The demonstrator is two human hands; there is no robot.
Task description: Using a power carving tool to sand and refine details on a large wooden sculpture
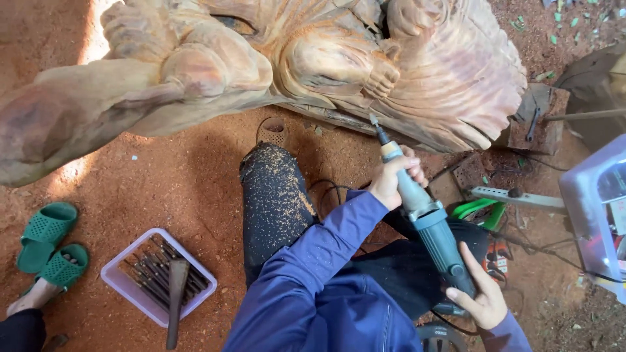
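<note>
One teal die grinder [427, 225] lies on a long diagonal axis, its butt low at the right near the person's lap and its thin bit pointing up and to the left, the tip touching the underside of the single large wooden carving [313, 62] near its ribbed folds. Two hands hold it. The left hand [394, 179], reaching out from a blue sleeve [326, 251] with the arm stretched forward, is closed round the slim neck of the tool just behind the bit. The right hand [479, 293] cups the rear of the body, fingers spread and curled loosely about it, palm turned up.

The person's knee [274, 202], in dark trousers dusted with sawdust, sits between the carving and the torso. On the red dirt floor [189, 176] to the left stands one pale plastic tray [124, 283] full of dark chisels, too many and too tightly packed to count, with one wooden-handled tool [176, 296] laid across it. Two green sandals [49, 244] lie at the far left, one worn on another person's foot.
</note>
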